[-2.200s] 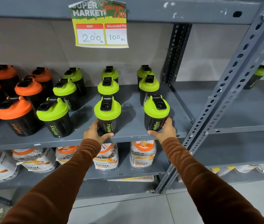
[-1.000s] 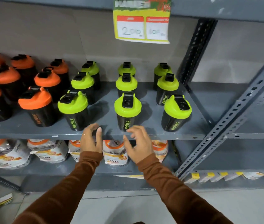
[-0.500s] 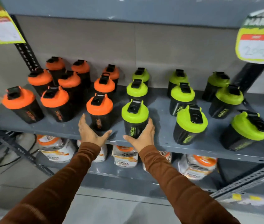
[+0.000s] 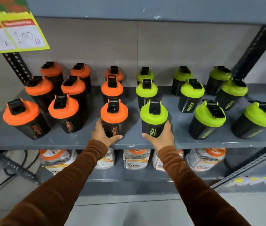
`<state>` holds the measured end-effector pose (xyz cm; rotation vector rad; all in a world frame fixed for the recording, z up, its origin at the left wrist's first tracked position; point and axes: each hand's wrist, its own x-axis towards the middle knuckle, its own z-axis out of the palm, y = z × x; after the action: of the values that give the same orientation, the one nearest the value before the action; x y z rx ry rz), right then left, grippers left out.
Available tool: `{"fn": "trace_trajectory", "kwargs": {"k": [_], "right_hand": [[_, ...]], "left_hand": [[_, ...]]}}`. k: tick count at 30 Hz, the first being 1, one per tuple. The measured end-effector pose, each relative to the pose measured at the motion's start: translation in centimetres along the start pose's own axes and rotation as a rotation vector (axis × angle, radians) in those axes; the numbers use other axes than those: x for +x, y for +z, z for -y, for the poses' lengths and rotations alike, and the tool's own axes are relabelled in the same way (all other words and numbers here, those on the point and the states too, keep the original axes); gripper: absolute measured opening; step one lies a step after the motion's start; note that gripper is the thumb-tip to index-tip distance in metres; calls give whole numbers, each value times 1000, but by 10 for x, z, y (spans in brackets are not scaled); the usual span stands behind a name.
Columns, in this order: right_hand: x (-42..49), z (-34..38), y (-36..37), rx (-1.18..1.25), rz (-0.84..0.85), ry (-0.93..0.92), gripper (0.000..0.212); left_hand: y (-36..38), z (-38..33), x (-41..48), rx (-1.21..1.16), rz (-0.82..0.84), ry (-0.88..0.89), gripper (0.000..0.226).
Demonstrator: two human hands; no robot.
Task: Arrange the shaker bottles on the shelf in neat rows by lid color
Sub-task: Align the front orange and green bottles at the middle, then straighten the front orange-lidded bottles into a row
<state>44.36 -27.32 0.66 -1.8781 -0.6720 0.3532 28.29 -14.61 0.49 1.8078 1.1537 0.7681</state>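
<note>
Left hand (image 4: 103, 136) gripping orange-lidded shaker (image 4: 114, 119), right hand (image 4: 161, 137) gripping green-lidded shaker (image 4: 153, 119), both on shelf (image 4: 63, 142)

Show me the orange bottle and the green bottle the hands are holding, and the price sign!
orange-lid bottle (image 4: 114, 110), head view, on its orange lid.
green-lid bottle (image 4: 153, 113), head view, on its green lid.
price sign (image 4: 14, 35), head view, on the white handwritten panel.

The shelf (image 4: 145, 145) is grey painted metal, matt, scuffed and chipped along its front edge. The bottles (image 4: 153, 126) look like dark glossy plastic under smooth matt lids (image 4: 114, 112). The sleeves (image 4: 60, 190) are brown ribbed knit cloth. The price sign (image 4: 14, 33) is paper.
</note>
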Motion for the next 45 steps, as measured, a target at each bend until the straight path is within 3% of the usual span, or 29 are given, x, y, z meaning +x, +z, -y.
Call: {"fn": "trace_trajectory", "kwargs": {"k": [7, 12, 22, 32, 37, 40, 42, 45], "right_hand": [[-8, 13, -5, 1, -4, 23, 90], [-10, 10, -4, -50, 49, 18, 98], [-3, -4, -3, -16, 78, 45, 99], [4, -10, -6, 27, 156, 15, 102], [-12, -3, -7, -7, 56, -105, 116], [-41, 0, 10, -134, -245, -205, 105], [-61, 8, 32, -178, -414, -397, 87], [-84, 37, 79, -186, -362, -700, 66]], "left_hand": [[-11, 15, -5, -19, 69, -13, 93], [-15, 19, -2, 72, 146, 16, 101], [-14, 19, 0, 64, 130, -27, 93], [-13, 20, 1, 31, 133, -23, 102], [-17, 21, -6, -103, 145, 45, 116], [-26, 29, -21, -174, 26, 115, 88], [-41, 39, -30, -170, -85, 164, 65], [-73, 55, -28, -79, -280, 244, 46]]}}
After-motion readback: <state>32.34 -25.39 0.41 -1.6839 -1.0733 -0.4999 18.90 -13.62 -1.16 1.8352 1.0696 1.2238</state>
